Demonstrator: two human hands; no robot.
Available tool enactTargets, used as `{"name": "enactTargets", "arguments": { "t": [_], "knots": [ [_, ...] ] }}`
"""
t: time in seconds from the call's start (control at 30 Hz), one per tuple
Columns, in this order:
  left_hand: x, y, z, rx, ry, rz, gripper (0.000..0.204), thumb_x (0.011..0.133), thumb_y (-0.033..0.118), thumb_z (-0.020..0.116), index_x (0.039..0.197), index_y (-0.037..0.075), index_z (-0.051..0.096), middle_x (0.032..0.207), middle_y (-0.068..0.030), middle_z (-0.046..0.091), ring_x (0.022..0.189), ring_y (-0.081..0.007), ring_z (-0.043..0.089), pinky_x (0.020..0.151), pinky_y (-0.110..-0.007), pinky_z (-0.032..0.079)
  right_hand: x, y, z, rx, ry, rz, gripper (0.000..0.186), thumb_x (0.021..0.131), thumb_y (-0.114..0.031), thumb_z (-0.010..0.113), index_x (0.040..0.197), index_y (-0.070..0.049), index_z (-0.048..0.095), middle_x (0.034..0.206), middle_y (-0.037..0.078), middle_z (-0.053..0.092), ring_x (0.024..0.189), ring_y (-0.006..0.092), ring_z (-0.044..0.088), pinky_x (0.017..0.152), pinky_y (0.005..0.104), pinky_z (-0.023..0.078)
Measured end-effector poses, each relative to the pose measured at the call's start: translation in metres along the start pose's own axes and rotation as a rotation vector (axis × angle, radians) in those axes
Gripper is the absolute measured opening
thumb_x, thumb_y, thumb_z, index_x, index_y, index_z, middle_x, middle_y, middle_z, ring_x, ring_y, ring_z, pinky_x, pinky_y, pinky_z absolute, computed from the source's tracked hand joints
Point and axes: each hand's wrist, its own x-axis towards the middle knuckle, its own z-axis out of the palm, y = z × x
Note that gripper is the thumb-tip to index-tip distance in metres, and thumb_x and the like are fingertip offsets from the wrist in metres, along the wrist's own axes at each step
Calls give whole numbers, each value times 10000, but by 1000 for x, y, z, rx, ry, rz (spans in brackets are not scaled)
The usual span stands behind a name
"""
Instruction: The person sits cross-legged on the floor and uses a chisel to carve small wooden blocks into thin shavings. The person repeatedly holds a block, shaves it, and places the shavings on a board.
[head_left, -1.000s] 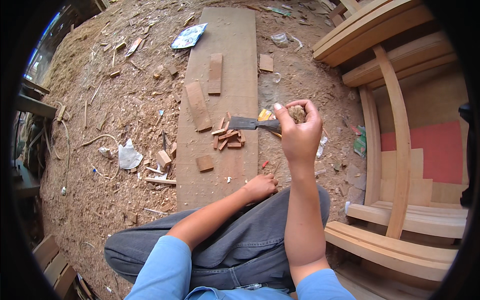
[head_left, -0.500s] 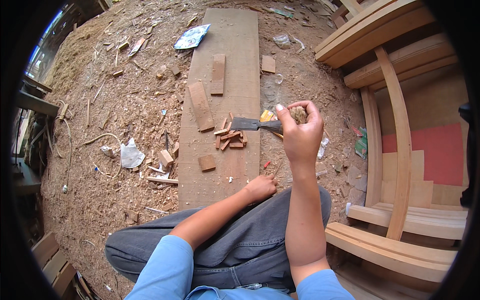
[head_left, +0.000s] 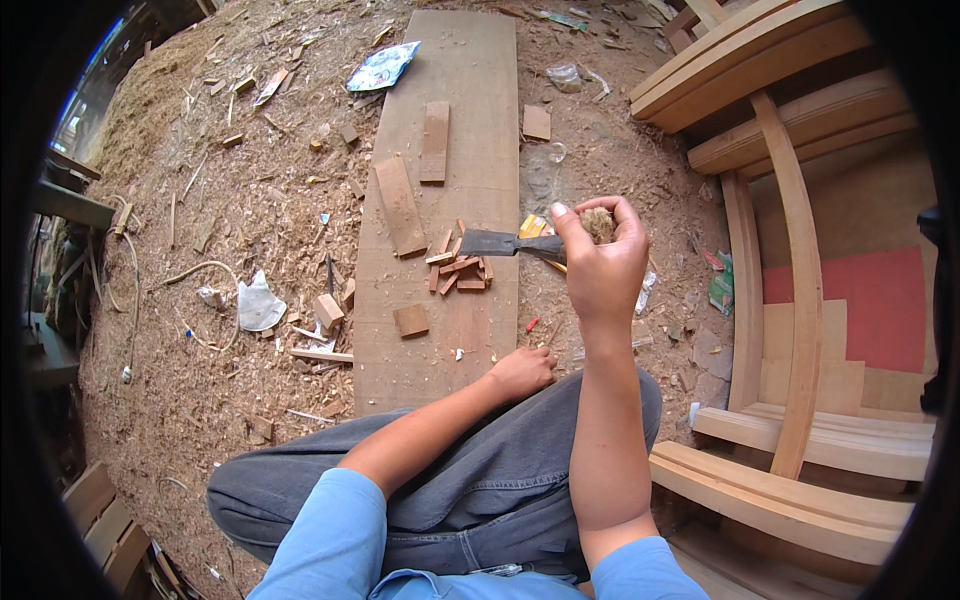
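Observation:
In my right hand (head_left: 608,265), raised over the right edge of a long board (head_left: 470,75), is a chisel (head_left: 490,243). Its flat grey blade points left and the frayed, fibrous butt of its handle shows inside my curled fingers. Below the blade lies a small heap of reddish-brown wood pieces (head_left: 462,274) on the board. My left hand (head_left: 524,374) rests low by my knee, at the board's near right corner. Its fingers are curled; what they hold, if anything, is hidden.
Flat wood blocks (head_left: 435,142) lie farther up the board, with a square block (head_left: 411,321) nearer me. Shavings and offcuts cover the ground. A blue-white packet (head_left: 384,66) touches the board's far left edge. Wooden frames (head_left: 790,290) stand at the right; a cord (head_left: 215,266) lies left.
The board and the things on it sit slightly higher in the picture. My right hand keeps the chisel in nearly the same place. A thin tip seen at my left fingers is no longer visible.

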Motion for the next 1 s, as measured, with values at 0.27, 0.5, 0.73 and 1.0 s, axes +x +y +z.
{"name": "enactTargets", "arguments": {
  "t": [0.27,0.5,0.73,1.0],
  "knots": [
    [-7,0,-15,5,-1,-38,159,830,201,608,790,105,728,951,-64,645,1018,-248,610,817,-376,550,0,1,-1,26,6,-43,242,795,-171,776,846,-11,603,716,94,627,663,173,580,657,327,481],
    [-7,-9,-32,11,103,-91,103,772,178,673,857,124,691,923,-42,594,1007,-237,574,790,-368,520,-5,-9,-4,124,-45,-8,220,826,-135,775,861,-8,598,766,45,615,700,101,562,646,270,467],
    [-1,-39,-50,-53,298,-184,126,740,140,696,866,134,691,909,-35,592,974,-237,574,769,-375,516,-11,-22,-2,-30,-54,22,208,850,-127,769,869,-8,599,811,20,560,778,80,487,692,251,419],
    [6,-34,-35,-150,249,-99,65,742,172,678,775,130,715,901,-39,604,991,-242,579,829,-390,516,-18,-25,8,-99,-97,16,174,859,-107,757,875,-18,608,829,14,574,817,88,477,751,245,394]
  ]
}}
